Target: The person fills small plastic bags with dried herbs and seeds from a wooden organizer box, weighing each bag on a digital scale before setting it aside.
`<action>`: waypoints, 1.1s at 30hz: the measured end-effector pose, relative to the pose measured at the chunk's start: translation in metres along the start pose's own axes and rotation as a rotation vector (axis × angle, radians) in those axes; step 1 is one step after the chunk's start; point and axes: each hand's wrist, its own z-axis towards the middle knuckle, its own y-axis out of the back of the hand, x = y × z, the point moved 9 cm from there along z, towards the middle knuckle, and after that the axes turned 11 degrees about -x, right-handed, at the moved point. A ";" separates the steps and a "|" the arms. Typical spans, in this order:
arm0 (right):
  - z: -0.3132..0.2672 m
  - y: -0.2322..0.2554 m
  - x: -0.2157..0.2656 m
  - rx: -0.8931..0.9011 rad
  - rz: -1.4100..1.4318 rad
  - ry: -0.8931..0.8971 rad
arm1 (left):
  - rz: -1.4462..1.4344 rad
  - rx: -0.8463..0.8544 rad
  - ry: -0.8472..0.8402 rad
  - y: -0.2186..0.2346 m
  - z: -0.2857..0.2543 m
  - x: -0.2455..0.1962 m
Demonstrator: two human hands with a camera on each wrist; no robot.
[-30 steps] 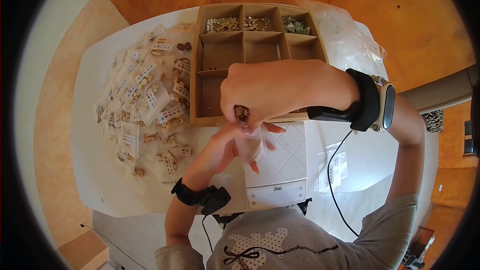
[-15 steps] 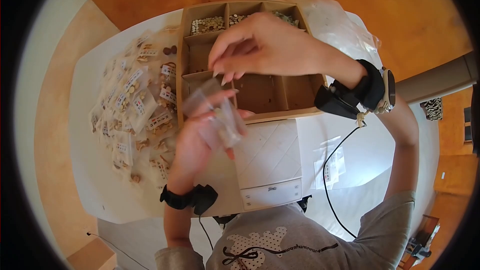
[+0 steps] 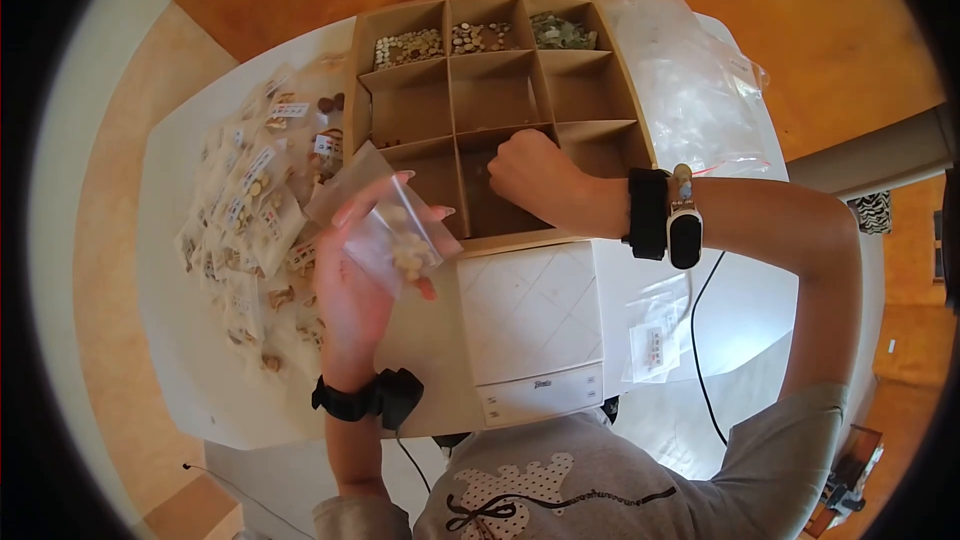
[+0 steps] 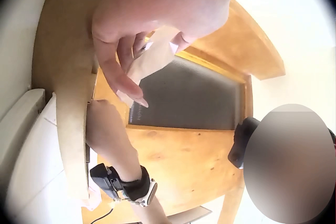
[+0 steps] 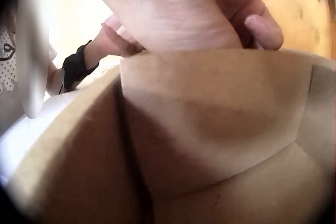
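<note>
In the head view my left hand (image 3: 355,280) holds a small clear plastic bag (image 3: 360,185) at the left front corner of a cardboard box (image 3: 515,240). Pale chunky pieces (image 3: 410,258) lie in the bag's lower end. The left wrist view has the thumb and fingers of this hand (image 4: 157,8) pinching the bag (image 4: 157,58). My right hand (image 3: 540,178) reaches down into the front middle compartment, knuckles up. Seen from the right wrist, the hand (image 5: 178,19) is behind a cardboard divider (image 5: 220,103) that hides most fingers; I cannot tell whether they hold anything.
Pale discs (image 3: 410,47), nut-like pieces (image 3: 470,37) and grey-green flakes (image 3: 562,32) fill back compartments. A heap of labelled, filled bags (image 3: 255,180) lies left. Clear bags (image 3: 695,90) lie right, above labelled flat bags (image 3: 655,345) and a black cable (image 3: 708,380). A white panel (image 3: 530,310) fronts the box.
The hands were together at the bag, brown pieces showing in the right hand. They have parted: the left moved left with the bag, the right went down into the box.
</note>
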 end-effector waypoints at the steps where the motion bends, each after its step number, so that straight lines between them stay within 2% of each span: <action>1: 0.001 -0.003 0.000 0.041 -0.001 -0.022 | 0.008 0.006 0.001 0.000 0.000 0.000; 2: 0.001 -0.005 -0.001 0.081 -0.004 -0.042 | 0.013 0.003 0.004 -0.001 -0.001 0.000; 5: -0.007 0.044 -0.012 -0.246 0.093 0.071 | 0.024 0.020 0.002 -0.002 -0.001 0.002; 7: -0.010 0.084 -0.036 -0.399 0.208 0.004 | 0.027 0.068 -0.008 -0.004 -0.002 0.004; 9: -0.013 0.126 -0.059 -0.576 0.552 -0.091 | 0.099 0.075 0.029 -0.006 -0.004 0.007; 10: -0.017 0.145 -0.061 -0.591 0.775 -0.108 | 0.137 0.079 0.046 -0.007 -0.004 0.009; 12: -0.022 0.165 -0.046 -0.606 1.007 0.050 | 0.111 0.094 0.073 -0.008 -0.007 0.015; 15: -0.016 0.157 -0.032 -0.631 0.968 0.102 | 0.156 0.100 0.075 -0.011 -0.009 0.018; 16: -0.015 0.156 -0.043 -0.635 1.003 0.021 | 0.183 0.097 0.068 -0.011 -0.009 0.018; 19: 0.004 0.142 -0.101 -0.628 1.055 -0.252 | 0.178 -0.025 -0.152 -0.008 -0.012 -0.012; 20: 0.014 0.125 -0.128 -0.621 1.038 -0.368 | 0.300 -0.048 -0.304 -0.007 -0.016 -0.024; 22: 0.040 0.077 -0.164 -0.481 0.843 -0.422 | 0.547 -0.087 -0.614 -0.010 -0.027 -0.048; 23: 0.054 0.054 -0.175 -0.436 0.763 -0.410 | 0.568 -0.115 -0.538 -0.004 -0.024 -0.045; 27: 0.089 -0.005 -0.169 -0.341 0.614 -0.374 | 0.308 -0.178 -0.474 0.010 -0.017 -0.045; 29: 0.103 -0.016 -0.161 -0.349 0.654 -0.353 | 0.247 -0.168 -0.424 0.011 -0.013 -0.040; 32: 0.109 -0.023 -0.158 -0.204 0.568 -0.325 | 0.224 -0.156 -0.328 0.021 -0.005 -0.030; 33: 0.110 -0.023 -0.157 -0.214 0.596 -0.311 | 0.238 -0.141 -0.314 0.019 -0.004 -0.029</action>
